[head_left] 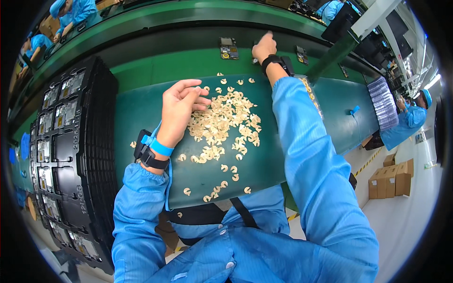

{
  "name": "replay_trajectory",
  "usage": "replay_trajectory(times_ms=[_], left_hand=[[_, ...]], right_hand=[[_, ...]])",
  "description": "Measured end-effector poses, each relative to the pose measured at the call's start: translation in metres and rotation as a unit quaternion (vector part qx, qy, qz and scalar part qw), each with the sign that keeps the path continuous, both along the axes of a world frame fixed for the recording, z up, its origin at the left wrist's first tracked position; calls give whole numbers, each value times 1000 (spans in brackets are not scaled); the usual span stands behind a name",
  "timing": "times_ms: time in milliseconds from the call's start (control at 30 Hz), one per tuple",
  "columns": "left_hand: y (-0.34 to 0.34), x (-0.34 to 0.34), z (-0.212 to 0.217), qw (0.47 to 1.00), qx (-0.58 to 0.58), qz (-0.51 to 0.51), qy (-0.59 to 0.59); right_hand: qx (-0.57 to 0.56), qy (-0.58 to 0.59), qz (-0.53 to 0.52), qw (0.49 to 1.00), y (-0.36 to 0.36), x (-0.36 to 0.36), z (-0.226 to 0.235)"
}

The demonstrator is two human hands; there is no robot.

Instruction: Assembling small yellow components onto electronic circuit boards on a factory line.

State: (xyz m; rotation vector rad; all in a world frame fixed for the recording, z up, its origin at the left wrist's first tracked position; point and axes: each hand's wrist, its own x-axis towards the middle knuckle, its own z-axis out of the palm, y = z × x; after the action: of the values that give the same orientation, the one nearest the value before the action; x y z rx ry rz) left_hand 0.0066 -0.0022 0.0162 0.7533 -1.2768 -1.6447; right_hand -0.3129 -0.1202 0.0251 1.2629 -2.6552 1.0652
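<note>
Heaped on the green work table (146, 184) are many small cream C-shaped pieces (222, 118). My left hand (179, 108) hovers at the heap's left edge, fingers loosely bent and apart, nothing visible in them. My right hand (265, 48) reaches to the green belt (188, 63) beyond the table. Its fingers are curled down over a small dark item, mostly hidden beneath the hand, so I cannot tell what it is. Circuit boards lie on the belt to either side, one board (229, 48) to the left and another board (301, 55) to the right.
Stacked black trays (78, 160) holding boards stand at the left. At the right end are clear plastic trays (382, 104), with a seated person (410, 122) beyond. A green post (330, 59) rises beside the belt. Cardboard boxes (390, 179) sit on the floor.
</note>
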Motion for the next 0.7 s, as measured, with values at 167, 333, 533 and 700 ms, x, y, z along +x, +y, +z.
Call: replay_trajectory(times_ms=[167, 333, 533, 700], left_hand=[[8, -3, 9, 997, -2, -55, -56], [11, -11, 2, 996, -19, -82, 26], [12, -5, 2, 999, -42, -32, 6], [15, -8, 4, 999, -40, -4, 9]], right_hand=[[-269, -93, 290, 913, 66, 70, 10], [-267, -396, 318, 819, 136, 143, 7], [-186, 36, 217, 958, 213, 83, 44], [-60, 162, 237, 956, 287, -3, 43]])
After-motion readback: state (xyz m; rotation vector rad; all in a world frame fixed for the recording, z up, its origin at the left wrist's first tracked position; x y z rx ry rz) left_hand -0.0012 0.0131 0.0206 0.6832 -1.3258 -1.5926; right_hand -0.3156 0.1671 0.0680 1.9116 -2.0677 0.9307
